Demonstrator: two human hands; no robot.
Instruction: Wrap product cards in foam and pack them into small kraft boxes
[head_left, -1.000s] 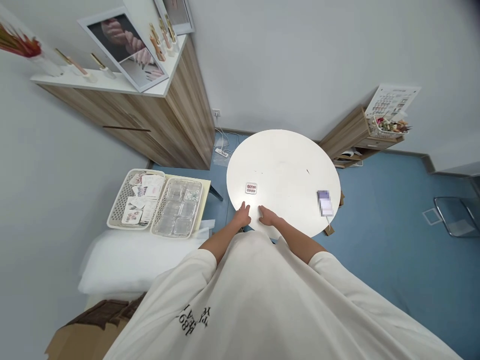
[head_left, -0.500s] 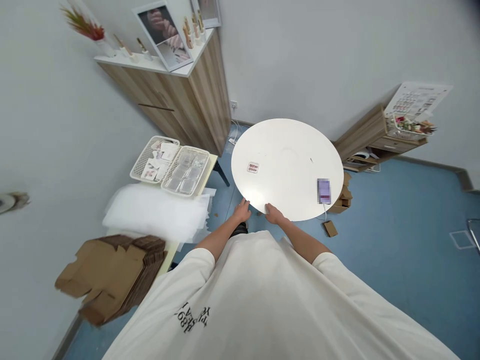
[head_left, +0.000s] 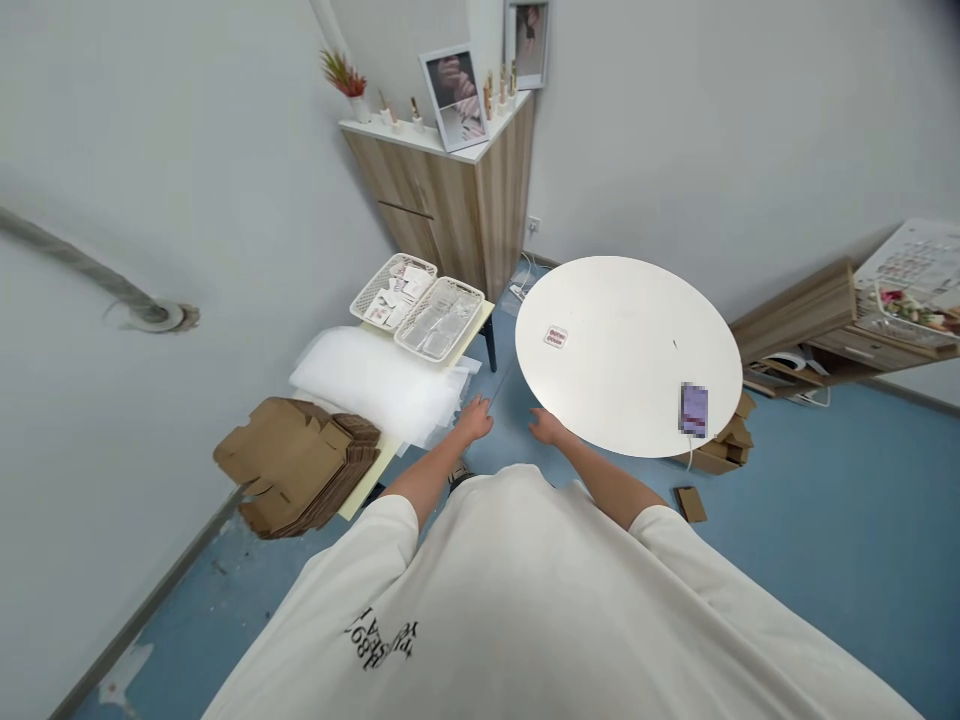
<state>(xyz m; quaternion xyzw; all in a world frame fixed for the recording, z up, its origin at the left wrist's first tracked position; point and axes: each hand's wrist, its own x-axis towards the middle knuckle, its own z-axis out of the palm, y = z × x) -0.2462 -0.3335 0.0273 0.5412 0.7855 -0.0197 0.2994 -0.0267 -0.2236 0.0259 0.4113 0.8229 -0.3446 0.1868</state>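
My left hand hangs in the air between the side table and the round white table, its fingers stretched out and nothing in them. My right hand is at the near left edge of the round table. Its fingers look apart and hold nothing; whether they touch the rim I cannot tell. On the round table lie a small clear pack of red press-on nails and a blurred purple phone-like device with a white cable. A sheaf of white foam sheets is nearest to my left hand.
Flattened brown cardboard boxes are stacked at the left. Behind the foam stand a white basket of cards and a basket of clear packs. A wooden cabinet fills the corner. Cardboard boxes lie under the round table.
My view has turned left, so the tables and cabinet sit further right. My left hand has come away from the round table's edge towards the side table.
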